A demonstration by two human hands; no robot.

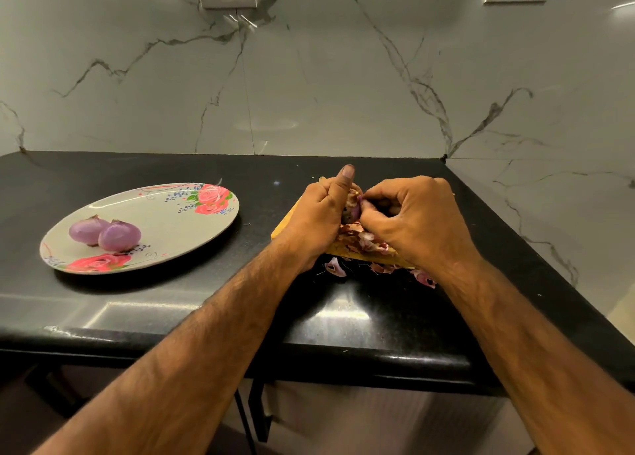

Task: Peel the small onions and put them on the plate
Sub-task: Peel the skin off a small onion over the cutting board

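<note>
Head cam: two peeled onions (pixel 104 234) sit touching on the flowered plate (pixel 165 221), left on the black table (pixel 171 303). Left hand (pixel 318 214) grips a third onion (pixel 351 209) over the yellow board (pixel 287 226); right hand (pixel 412 217) fingers pinch its skin. Peels (pixel 364 243) piled underneath.

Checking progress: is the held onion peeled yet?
Partly peeled: brownish skin shows on the onion held in the left hand; right hand pinches it.
</note>
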